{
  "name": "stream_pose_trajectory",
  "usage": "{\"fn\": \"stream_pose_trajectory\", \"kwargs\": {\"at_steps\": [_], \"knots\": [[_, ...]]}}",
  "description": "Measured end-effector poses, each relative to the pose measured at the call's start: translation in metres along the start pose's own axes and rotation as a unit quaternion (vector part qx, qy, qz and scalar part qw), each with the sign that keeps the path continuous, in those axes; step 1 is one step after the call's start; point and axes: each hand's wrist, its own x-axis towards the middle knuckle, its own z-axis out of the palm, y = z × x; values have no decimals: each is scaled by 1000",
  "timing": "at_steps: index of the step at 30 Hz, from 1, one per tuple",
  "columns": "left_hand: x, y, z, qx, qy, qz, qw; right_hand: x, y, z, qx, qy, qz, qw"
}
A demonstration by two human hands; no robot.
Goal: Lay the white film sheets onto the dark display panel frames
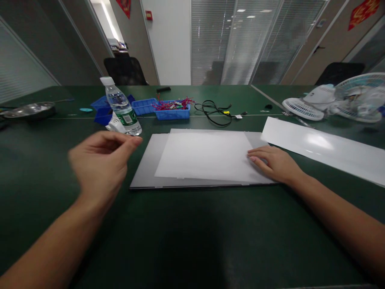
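Observation:
A flat grey panel [147, 164] lies on the green table [192, 233] in front of me, with a translucent white sheet [204, 154] resting on top of it. My right hand [275, 162] lies flat on the sheet's right edge, fingers stretched out and pressing down. My left hand [100, 160] hovers above the table to the left of the panel, fingers curled together with the thumb against the fingertips. Nothing can be made out between them.
A water bottle [122, 106] stands behind my left hand. Blue bins [173, 110] with red and pink wires, a black cable [215, 110], a long white sheet [325, 146] and a white desk fan [343, 102] lie further back and right. Black chairs stand beyond the table.

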Motion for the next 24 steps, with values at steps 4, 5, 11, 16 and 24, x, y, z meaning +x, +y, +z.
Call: {"fn": "stream_pose_trajectory", "kwargs": {"at_steps": [4, 5, 11, 16, 24], "knots": [[6, -49, 14, 57, -45, -111, 991, -1, -3, 1, 4, -3, -11, 1000], [7, -60, 14, 81, -54, -117, 988, -1, -4, 2, 5, -3, -13, 1000], [15, -91, 5, 80, -86, -125, 985, -1, -6, 9, 25, -9, -27, 999], [13, -96, 9, 63, -126, -133, 981, -5, -8, 17, 63, -28, -52, 996], [10, -89, 11, 18, -129, -168, 977, -7, -15, 17, 98, -68, -53, 991]]}}
